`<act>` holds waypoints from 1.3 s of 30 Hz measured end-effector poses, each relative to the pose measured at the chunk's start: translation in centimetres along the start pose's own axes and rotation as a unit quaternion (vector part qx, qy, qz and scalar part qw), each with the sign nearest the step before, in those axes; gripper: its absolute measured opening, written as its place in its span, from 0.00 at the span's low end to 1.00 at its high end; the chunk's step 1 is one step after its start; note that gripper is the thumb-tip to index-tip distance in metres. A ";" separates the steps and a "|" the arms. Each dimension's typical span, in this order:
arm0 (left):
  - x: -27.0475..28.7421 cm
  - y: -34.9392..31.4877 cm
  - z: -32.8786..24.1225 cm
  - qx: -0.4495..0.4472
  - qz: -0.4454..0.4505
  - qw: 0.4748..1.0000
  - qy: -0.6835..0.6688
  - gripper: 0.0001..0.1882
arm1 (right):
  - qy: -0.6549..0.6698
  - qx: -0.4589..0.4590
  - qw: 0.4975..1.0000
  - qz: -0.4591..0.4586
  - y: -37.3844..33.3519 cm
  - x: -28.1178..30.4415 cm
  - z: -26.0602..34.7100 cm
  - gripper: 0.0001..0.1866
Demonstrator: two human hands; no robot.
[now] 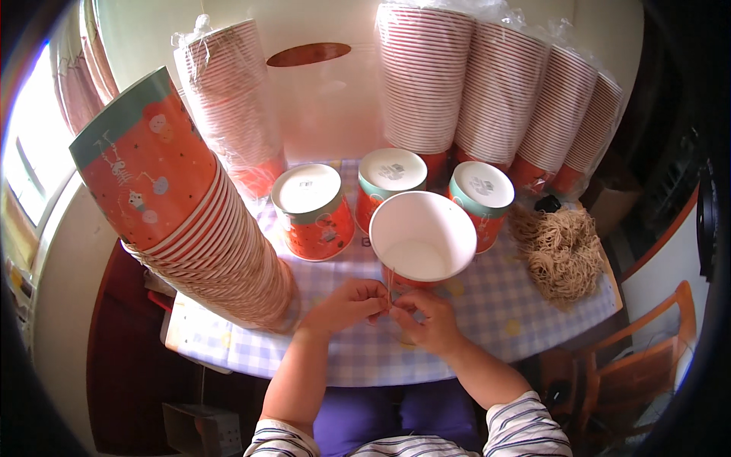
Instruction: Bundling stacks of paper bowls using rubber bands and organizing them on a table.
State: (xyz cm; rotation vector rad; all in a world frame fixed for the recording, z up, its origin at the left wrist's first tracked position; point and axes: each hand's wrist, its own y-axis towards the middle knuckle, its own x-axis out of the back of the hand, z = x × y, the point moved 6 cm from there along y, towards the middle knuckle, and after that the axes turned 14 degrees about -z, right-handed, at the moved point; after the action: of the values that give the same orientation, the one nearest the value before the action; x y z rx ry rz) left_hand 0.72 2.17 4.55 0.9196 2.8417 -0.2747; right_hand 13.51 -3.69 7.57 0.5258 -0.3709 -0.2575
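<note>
A paper bucket [419,232] stands upright before me with its white inside showing. Just in front of its near rim, my left hand [349,305] and my right hand [428,318] meet, fingertips almost touching. Both are closed in a pinch on a thin tan cord [391,280] that rises against the bucket's near side. Where the cord is fixed, and whether it is knotted, is too small to tell. Behind this bucket are three upturned red and green buckets: one at the left [312,217], one in the middle [390,179] and one at the right [487,199].
At left a tall stack of nested buckets [221,244] leans in the picture. A plastic-wrapped stack [232,99] stands behind it, and several more wrapped stacks [426,84] line the back right. A tangled heap of tan cords [563,255] lies on the checked tablecloth [487,331]. A wooden chair [647,343] is at right.
</note>
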 end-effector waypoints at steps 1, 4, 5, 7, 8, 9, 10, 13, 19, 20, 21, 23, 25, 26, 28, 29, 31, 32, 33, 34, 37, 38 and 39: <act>-0.1 0.0 0.2 0.001 0.001 1.000 -0.002 0.02 | -0.002 -0.001 1.000 0.000 -0.1 -0.1 0.1 0.08; -0.2 0.1 0.8 0.005 0.008 1.000 0.020 0.02 | 0.012 -0.038 0.999 -0.025 -0.1 0.1 -0.1 0.07; -0.3 0.0 0.7 0.011 -0.001 1.000 0.028 0.02 | 0.011 -0.051 0.998 -0.027 -0.1 0.1 -0.3 0.07; -0.3 0.0 0.8 0.016 -0.010 0.999 0.036 0.02 | 0.010 -0.064 0.997 -0.029 -0.1 0.0 -0.6 0.07; -0.3 0.0 0.7 0.008 -0.011 0.999 0.041 0.03 | 0.023 -0.061 0.997 -0.039 -0.2 0.0 -0.8 0.07; -0.3 0.0 0.7 0.000 -0.012 0.999 0.046 0.03 | 0.036 -0.059 0.996 -0.048 -0.2 0.0 -0.9 0.08; -0.3 0.0 0.7 0.000 -0.012 0.999 0.046 0.03 | 0.036 -0.059 0.996 -0.047 -0.2 0.0 -0.7 0.08; -0.7 0.0 0.3 -0.016 -0.011 0.999 0.043 0.05 | 0.035 -0.067 0.996 -0.057 -0.1 0.1 -0.5 0.07; -0.3 0.1 0.7 -0.007 -0.008 0.997 0.083 0.09 | 0.007 -0.032 0.997 -0.073 -0.2 0.2 -0.8 0.06; -0.2 0.1 0.8 -0.009 -0.013 0.996 0.084 0.09 | 0.000 -0.023 0.997 -0.075 -0.2 0.2 -0.7 0.06; -0.2 0.1 0.8 -0.011 -0.018 0.996 0.086 0.09 | -0.006 -0.013 0.997 -0.077 -0.3 0.3 -0.5 0.05; -0.3 0.1 0.8 -0.010 -0.024 0.996 0.083 0.08 | -0.024 -0.003 0.997 -0.075 -0.4 0.3 -0.5 0.06; -0.6 0.2 0.6 -0.008 -0.029 0.996 0.080 0.07 | -0.041 0.006 0.996 -0.073 -0.5 0.4 -0.4 0.06; -0.7 0.2 0.2 -0.023 -0.036 0.997 0.065 0.07 | -0.045 -0.004 0.997 -0.060 -0.5 0.4 -0.6 0.06; -0.7 0.4 0.2 -0.032 -0.045 0.998 0.043 0.07 | -0.049 -0.020 0.998 -0.042 -0.6 0.7 -0.7 0.06; -0.3 0.5 0.5 -0.027 -0.061 0.997 0.049 0.06 | -0.028 -0.024 0.999 -0.028 -0.4 1.2 -0.5 0.06; 0.4 0.7 0.8 -0.028 -0.074 0.996 0.042 0.05 | -0.009 -0.038 0.999 -0.004 -1.1 2.7 0.0 0.07; 0.3 0.8 0.8 -0.033 -0.069 0.997 0.029 0.04 | 0.086 -0.105 0.990 0.023 -2.0 3.8 0.0 0.06; 0.5 1.0 1.1 -0.044 -0.064 0.997 0.009 0.03 | 0.180 -0.174 0.967 0.047 -3.1 4.7 0.0 0.06; 0.2 1.3 0.9 -0.040 -0.059 0.997 0.010 0.03 | 0.270 -0.183 0.942 0.075 -4.3 5.9 0.6 0.05; 0.2 1.7 0.8 -0.007 -0.068 0.997 0.024 0.04 | 0.373 -0.130 0.885 0.247 -7.3 7.6 1.9 0.06; 0.5 1.8 1.1 0.010 -0.073 0.997 0.036 0.05 | 0.350 -0.105 0.869 0.333 -8.0 7.5 2.3 0.08; 0.5 1.8 0.9 -0.013 -0.066 0.997 0.024 0.05 | 0.299 -0.088 0.863 0.399 -8.7 6.8 2.5 0.10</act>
State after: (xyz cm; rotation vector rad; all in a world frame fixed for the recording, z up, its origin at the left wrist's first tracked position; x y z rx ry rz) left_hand 1.50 3.69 3.33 0.7444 2.9486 -0.2308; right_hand 17.38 -14.32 6.84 0.2133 0.0660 0.6683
